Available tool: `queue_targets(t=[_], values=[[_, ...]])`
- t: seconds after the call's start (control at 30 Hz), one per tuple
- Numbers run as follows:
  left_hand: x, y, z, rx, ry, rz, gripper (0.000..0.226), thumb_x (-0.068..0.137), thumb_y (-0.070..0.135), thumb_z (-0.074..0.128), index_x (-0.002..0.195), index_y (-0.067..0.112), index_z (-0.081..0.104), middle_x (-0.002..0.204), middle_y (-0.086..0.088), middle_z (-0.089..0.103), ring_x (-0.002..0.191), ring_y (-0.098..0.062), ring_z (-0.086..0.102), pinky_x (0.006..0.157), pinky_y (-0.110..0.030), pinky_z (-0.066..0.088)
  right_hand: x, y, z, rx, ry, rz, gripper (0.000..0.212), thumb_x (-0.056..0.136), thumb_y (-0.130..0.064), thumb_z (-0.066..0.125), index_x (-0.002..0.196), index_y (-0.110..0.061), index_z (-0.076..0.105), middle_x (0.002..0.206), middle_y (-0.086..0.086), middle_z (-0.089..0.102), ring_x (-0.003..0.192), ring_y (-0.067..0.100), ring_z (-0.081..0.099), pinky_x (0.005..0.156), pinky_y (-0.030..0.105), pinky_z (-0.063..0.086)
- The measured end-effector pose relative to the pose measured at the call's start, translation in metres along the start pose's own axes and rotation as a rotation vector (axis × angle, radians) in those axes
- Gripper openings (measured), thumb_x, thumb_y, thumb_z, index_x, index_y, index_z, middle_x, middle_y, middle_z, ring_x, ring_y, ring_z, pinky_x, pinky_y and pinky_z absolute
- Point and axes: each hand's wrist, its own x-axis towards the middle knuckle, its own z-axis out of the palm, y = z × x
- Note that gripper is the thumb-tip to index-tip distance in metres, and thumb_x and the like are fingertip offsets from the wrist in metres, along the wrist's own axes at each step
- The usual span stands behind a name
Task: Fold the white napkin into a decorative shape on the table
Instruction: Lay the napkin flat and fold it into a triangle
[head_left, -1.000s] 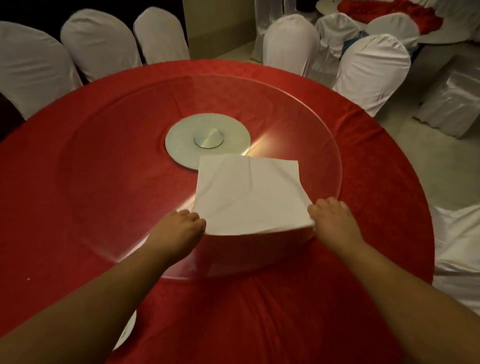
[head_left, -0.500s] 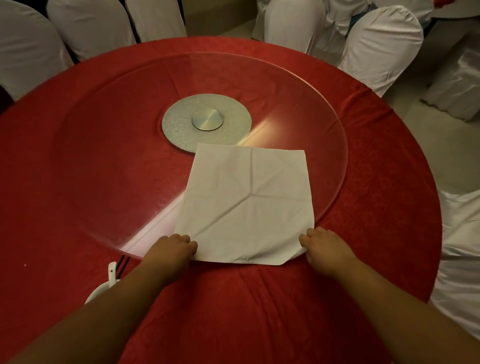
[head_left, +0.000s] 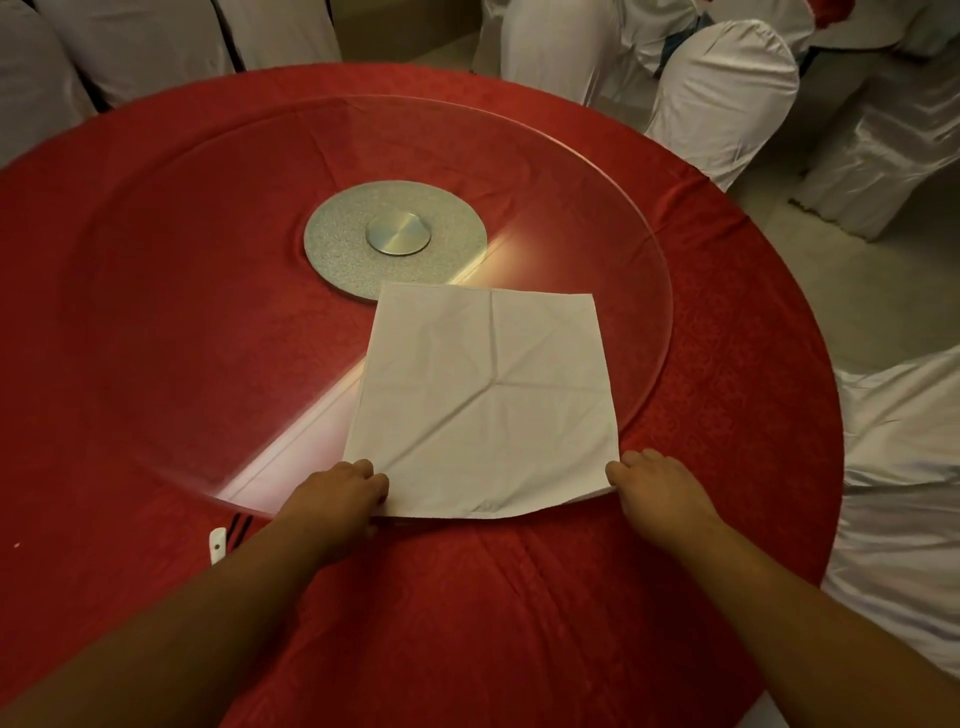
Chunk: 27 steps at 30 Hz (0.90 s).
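Observation:
A white napkin lies spread open as a creased square, mostly on the glass turntable, its near edge hanging over onto the red tablecloth. My left hand pinches the napkin's near left corner, fingers curled on the cloth. At the near right corner, my right hand grips the fabric, which is lifted slightly off the table there.
A silver hub sits at the turntable's centre just beyond the napkin. A white spoon and dark chopsticks lie left of my left forearm. White-covered chairs ring the table, one close on the right.
The napkin has been pulled toward me and laid flat; its near edge, curved up a second ago, now rests on the tablecloth. Both hands have moved nearer with it.

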Motion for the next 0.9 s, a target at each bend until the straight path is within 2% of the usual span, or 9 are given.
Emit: queue_targets(t=[0.1,0.2,0.3,0.4,0.47,0.53,0.67,0.8,0.9], values=[[0.0,-0.009,0.0,0.007,-0.002,0.005,0.039,0.087,0.05,0.066,0.119,0.03,0.056,0.12,0.004,0.053,0.106,-0.019,0.054,0.078,-0.035,0.05,0.001,-0.002,-0.005,-0.011,-0.002,0.031,0.016,0.083,-0.012,0.053,0.093,-0.021,0.06,0.092,0.002,0.062,0.087,0.027,0.057,0.07,0.039,0.042],[0.0,-0.011,0.0,-0.009,-0.004,-0.006,0.041,0.087,0.051,0.068,0.119,0.029,0.055,0.121,0.004,0.052,0.107,-0.019,0.053,0.079,-0.035,0.051,0.003,-0.006,0.0,-0.006,-0.102,0.039,0.019,0.084,-0.014,0.049,0.099,-0.022,0.058,0.101,0.001,0.06,0.095,0.026,0.054,0.077,0.04,0.042],[0.0,-0.007,0.001,-0.001,-0.003,-0.018,0.042,0.087,0.053,0.068,0.119,0.03,0.055,0.121,0.004,0.051,0.108,-0.018,0.053,0.08,-0.035,0.051,0.004,-0.01,0.01,0.039,-0.27,-0.016,0.03,0.083,-0.038,0.052,0.11,-0.026,0.056,0.111,0.001,0.056,0.106,0.025,0.052,0.088,0.041,0.042],[0.0,-0.006,0.003,-0.024,0.001,-0.036,0.044,0.087,0.056,0.066,0.122,0.031,0.054,0.123,0.006,0.051,0.11,-0.017,0.052,0.081,-0.035,0.052,0.007,-0.012,0.012,0.079,-0.219,-0.054,0.047,0.077,-0.059,0.038,0.102,-0.026,0.059,0.104,0.001,0.057,0.1,0.024,0.053,0.085,0.04,0.042],[-0.001,-0.006,0.003,-0.043,0.014,-0.046,0.049,0.086,0.059,0.065,0.125,0.032,0.052,0.125,0.007,0.051,0.112,-0.017,0.052,0.083,-0.034,0.051,0.01,-0.017,0.013,0.106,-0.09,-0.075,0.045,0.082,-0.057,0.036,0.103,-0.025,0.06,0.102,-0.001,0.058,0.098,0.022,0.054,0.082,0.038,0.043],[-0.004,-0.007,0.005,-0.058,0.039,-0.068,0.052,0.085,0.062,0.064,0.127,0.033,0.051,0.126,0.008,0.05,0.112,-0.017,0.052,0.084,-0.034,0.051,0.014,-0.025,0.014,0.183,-0.018,-0.078,0.041,0.087,-0.05,0.042,0.115,-0.024,0.058,0.109,-0.001,0.059,0.1,0.021,0.055,0.083,0.037,0.048],[-0.01,-0.007,0.011,-0.078,0.043,-0.124,0.045,0.089,0.057,0.061,0.125,0.031,0.052,0.126,0.006,0.05,0.113,-0.017,0.05,0.082,-0.032,0.05,0.017,-0.044,0.019,0.29,-0.122,-0.049,0.041,0.088,-0.042,0.049,0.125,-0.023,0.051,0.122,0.002,0.054,0.11,0.024,0.054,0.087,0.04,0.052],[-0.01,-0.007,0.011,-0.062,0.044,-0.096,0.034,0.095,0.048,0.056,0.124,0.031,0.057,0.127,0.006,0.053,0.113,-0.017,0.052,0.084,-0.032,0.051,0.018,-0.055,0.015,0.23,-0.027,0.015,0.032,0.086,-0.036,0.048,0.113,-0.021,0.057,0.108,0.002,0.059,0.098,0.023,0.056,0.079,0.038,0.049],[-0.01,-0.011,0.007,-0.055,0.049,-0.084,0.028,0.102,0.043,0.047,0.12,0.028,0.062,0.123,0.006,0.057,0.108,-0.017,0.055,0.084,-0.035,0.053,0.02,-0.067,0.007,0.24,0.067,-0.039,0.02,0.084,-0.031,0.05,0.099,-0.02,0.058,0.095,0.0,0.06,0.089,0.022,0.055,0.076,0.038,0.046]])
